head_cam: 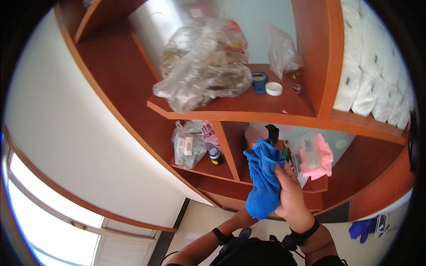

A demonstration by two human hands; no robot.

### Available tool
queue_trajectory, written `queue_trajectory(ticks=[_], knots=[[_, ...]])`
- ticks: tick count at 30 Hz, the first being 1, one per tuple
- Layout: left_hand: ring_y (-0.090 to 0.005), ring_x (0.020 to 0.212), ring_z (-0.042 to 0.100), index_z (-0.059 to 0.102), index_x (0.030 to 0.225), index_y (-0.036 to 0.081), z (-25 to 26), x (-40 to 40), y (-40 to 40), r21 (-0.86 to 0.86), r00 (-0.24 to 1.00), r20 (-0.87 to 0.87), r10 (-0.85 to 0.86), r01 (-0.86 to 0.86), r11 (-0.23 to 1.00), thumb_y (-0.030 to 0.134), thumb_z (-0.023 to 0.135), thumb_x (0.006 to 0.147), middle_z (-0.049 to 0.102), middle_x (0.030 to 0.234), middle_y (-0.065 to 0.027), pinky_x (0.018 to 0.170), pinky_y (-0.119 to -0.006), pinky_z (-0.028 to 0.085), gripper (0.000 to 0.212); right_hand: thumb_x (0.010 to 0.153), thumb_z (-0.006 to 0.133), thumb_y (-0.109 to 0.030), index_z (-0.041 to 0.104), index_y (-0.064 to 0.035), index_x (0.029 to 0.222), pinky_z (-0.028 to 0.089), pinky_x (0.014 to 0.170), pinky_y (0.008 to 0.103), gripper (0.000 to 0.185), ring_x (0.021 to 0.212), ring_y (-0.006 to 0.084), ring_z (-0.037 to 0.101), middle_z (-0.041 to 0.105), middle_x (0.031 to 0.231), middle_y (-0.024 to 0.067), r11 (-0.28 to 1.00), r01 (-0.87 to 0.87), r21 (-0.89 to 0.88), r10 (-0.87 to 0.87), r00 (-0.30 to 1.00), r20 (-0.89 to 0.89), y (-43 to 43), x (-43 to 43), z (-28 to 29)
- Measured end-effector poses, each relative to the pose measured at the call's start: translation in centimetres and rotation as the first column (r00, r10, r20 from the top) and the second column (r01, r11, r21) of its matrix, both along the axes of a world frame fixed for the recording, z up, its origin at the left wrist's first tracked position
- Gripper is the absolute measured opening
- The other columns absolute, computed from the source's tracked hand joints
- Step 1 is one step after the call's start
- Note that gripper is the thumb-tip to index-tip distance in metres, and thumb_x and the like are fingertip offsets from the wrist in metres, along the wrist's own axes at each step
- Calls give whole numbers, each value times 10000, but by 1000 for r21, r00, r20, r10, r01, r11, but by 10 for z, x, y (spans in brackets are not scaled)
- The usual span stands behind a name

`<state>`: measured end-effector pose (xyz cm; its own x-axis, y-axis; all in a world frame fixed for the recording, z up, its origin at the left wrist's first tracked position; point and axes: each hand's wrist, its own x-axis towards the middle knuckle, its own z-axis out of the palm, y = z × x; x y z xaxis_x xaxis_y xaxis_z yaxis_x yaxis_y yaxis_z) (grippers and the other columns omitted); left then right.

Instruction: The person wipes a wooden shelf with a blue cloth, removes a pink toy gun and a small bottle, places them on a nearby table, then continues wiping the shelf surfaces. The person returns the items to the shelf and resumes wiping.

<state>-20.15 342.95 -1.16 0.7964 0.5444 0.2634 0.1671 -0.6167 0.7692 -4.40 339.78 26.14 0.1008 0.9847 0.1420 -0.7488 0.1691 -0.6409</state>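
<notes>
My right hand (pixel 290 196) grips a bunched blue cloth (pixel 264 186), which looks like a microfibre towel. The cloth is raised in front of the lower compartments of a wooden shelf unit (pixel 239 115). My left forearm (pixel 233 226) reaches in from below. Behind the lower end of the cloth, my left hand (pixel 249 216) is mostly hidden, so I cannot tell whether it touches the cloth. Beyond my right hand are a clear plastic box (pixel 296 156) and a pink cloth or packet (pixel 322 159). A round pink container (pixel 256 135) stands partly behind the blue cloth.
On the upper shelf are a large filled plastic bag (pixel 206 66), a blue tool (pixel 259 81), a white lid (pixel 274 89) and a small clear bag (pixel 283 53). Lower left hold a plastic bag (pixel 189 149) and a jar (pixel 215 156). White packs (pixel 369 66) fill the right compartment.
</notes>
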Motion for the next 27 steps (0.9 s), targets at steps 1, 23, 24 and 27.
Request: queue_trajectory(ticks=[1,23,24,27], knots=[[-334,969,695,714,1137,60,-3,-12,-3,-67,992,-127,-15,7,998,206,661,957,718,1065,-160,858,-426,553,238,1043,591,-255,476,-10,1467,500,1013,390,503,1175,269,619,595,1391,163,995,76,63,-90,964,249,11,-5,0],[-247,1070,683,648,1308,67,44,20,-32,-209,954,-28,-298,286,935,201,687,991,704,1226,-104,959,-370,539,347,962,707,-141,464,5,1477,465,1042,336,588,1188,156,573,624,1300,71,965,-253,63,197,866,461,-29,41,-40],[-247,1085,673,634,1320,65,56,35,-37,-206,942,10,-335,330,921,202,690,988,692,1240,-106,969,-373,531,363,972,684,-144,449,-9,1506,438,1079,335,598,1235,157,551,612,1353,75,954,-282,102,198,848,492,-40,53,-46],[-249,1130,644,590,1353,58,78,63,-35,-258,930,-9,-367,353,899,205,698,981,656,1284,-111,1000,-381,509,415,902,735,-178,479,-23,1466,443,1058,336,638,1191,191,570,621,1295,74,958,-219,186,17,688,725,-81,81,-55]])
